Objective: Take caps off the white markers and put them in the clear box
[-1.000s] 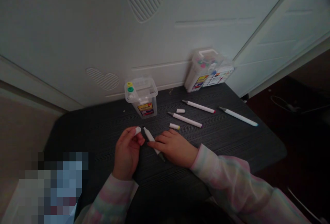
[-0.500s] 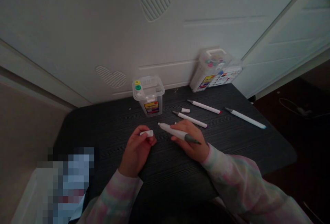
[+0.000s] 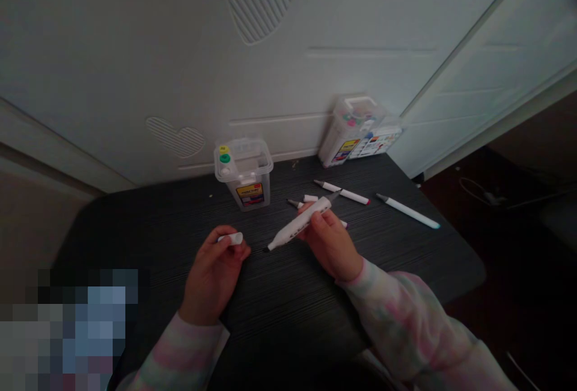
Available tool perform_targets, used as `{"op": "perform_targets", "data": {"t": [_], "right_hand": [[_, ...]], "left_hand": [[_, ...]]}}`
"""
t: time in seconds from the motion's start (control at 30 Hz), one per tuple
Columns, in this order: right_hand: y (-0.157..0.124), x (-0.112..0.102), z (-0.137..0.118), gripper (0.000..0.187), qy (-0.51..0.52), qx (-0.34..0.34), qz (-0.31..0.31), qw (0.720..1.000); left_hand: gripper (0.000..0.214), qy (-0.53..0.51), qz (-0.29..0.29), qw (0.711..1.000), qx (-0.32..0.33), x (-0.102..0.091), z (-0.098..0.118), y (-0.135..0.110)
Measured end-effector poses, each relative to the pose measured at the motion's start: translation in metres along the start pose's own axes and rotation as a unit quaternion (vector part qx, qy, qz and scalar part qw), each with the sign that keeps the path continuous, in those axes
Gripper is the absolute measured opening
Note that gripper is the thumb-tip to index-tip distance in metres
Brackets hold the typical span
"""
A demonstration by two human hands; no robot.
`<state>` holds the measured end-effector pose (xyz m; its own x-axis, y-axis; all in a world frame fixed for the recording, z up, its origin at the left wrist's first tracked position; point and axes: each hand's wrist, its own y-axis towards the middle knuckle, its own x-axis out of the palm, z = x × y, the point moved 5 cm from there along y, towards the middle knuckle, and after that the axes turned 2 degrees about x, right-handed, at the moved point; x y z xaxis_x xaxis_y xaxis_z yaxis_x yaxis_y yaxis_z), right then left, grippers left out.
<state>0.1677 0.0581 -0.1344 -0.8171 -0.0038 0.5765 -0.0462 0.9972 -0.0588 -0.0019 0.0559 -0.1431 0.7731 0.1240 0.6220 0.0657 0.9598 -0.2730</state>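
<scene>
My left hand [image 3: 214, 277] is closed round a small white marker cap [image 3: 235, 238], whose end shows past the fingertips. To its right, my right hand [image 3: 331, 241] grips a white marker [image 3: 294, 227] by its middle. The marker's dark nib points down and left, towards the cap but apart from it. Its grey tapered end tilts up to the right. Behind my right hand, and partly hidden by it, a purple-ended marker [image 3: 344, 224] lies on the table. Another white cap [image 3: 310, 199] lies beside that marker.
A clear plastic bin [image 3: 247, 178] with a few markers stands by the white panel [image 3: 148, 48]. A lidded marker box [image 3: 345, 133] stands farther right. A red-ended marker [image 3: 354, 196] and a blue-ended marker [image 3: 410, 211] lie on the dark table [image 3: 424, 253].
My right hand has turned the marker: its grey end has swung from lower right to upper right, and the nib now points lower left. The whole view has shifted, moving things leftward.
</scene>
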Motion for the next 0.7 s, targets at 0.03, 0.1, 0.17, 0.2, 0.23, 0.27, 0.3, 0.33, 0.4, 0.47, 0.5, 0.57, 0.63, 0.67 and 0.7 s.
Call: {"op": "perform_targets", "data": {"t": [0.03,0.1,0.17,0.2,0.23,0.27,0.3,0.33,0.4,0.47,0.5,0.57,0.63,0.67,0.7], "right_hand": [[-0.001,0.001,0.000,0.023,-0.006,0.000,-0.009,1.000],[-0.002,0.004,-0.001,0.024,-0.029,0.004,-0.042,0.999],[-0.004,0.012,0.003,0.026,-0.070,0.042,-0.108,0.991],[-0.006,0.016,0.007,0.028,-0.091,0.077,-0.147,0.982],[-0.009,0.021,0.013,0.031,-0.109,0.119,-0.184,0.970],[-0.012,0.024,0.019,0.034,-0.120,0.163,-0.213,0.956],[-0.015,0.026,0.024,0.037,-0.123,0.202,-0.233,0.943],[-0.018,0.028,0.029,0.039,-0.122,0.232,-0.244,0.934],[-0.021,0.030,0.035,0.042,-0.120,0.262,-0.252,0.924],[-0.022,0.030,0.037,0.044,-0.132,0.265,-0.259,0.919],[-0.022,0.030,0.037,0.044,-0.141,0.263,-0.262,0.918],[-0.023,0.029,0.036,0.045,-0.152,0.262,-0.269,0.914],[-0.024,0.029,0.035,0.046,-0.159,0.267,-0.278,0.909],[-0.025,0.029,0.035,0.046,-0.161,0.268,-0.284,0.907],[-0.025,0.029,0.036,0.046,-0.164,0.268,-0.289,0.905]], "left_hand": [[0.006,-0.001,0.001,1.000,0.001,0.000,0.000,0.000],[0.004,-0.003,0.006,1.000,0.004,0.000,0.001,0.001],[0.004,-0.008,0.018,1.000,0.005,-0.001,0.002,0.002],[0.004,-0.014,0.023,1.000,0.004,-0.001,0.002,0.002],[0.005,-0.020,0.028,0.999,0.004,-0.002,0.002,0.003],[0.005,-0.026,0.032,0.999,0.001,-0.003,0.003,0.003],[0.006,-0.031,0.033,0.999,-0.001,-0.003,0.002,0.003],[0.006,-0.034,0.033,0.999,-0.003,-0.003,0.002,0.004],[0.007,-0.037,0.028,0.999,-0.008,-0.003,0.001,0.004],[0.008,-0.038,0.025,0.999,-0.013,-0.003,-0.001,0.004],[0.009,-0.039,0.026,0.999,-0.016,-0.003,-0.002,0.004],[0.009,-0.038,0.034,0.999,-0.020,-0.003,-0.003,0.005],[0.009,-0.035,0.039,0.999,-0.016,-0.003,-0.004,0.005],[0.008,-0.034,0.038,0.999,-0.014,-0.003,-0.004,0.005],[0.008,-0.033,0.034,0.999,-0.011,-0.002,-0.004,0.006]]}}
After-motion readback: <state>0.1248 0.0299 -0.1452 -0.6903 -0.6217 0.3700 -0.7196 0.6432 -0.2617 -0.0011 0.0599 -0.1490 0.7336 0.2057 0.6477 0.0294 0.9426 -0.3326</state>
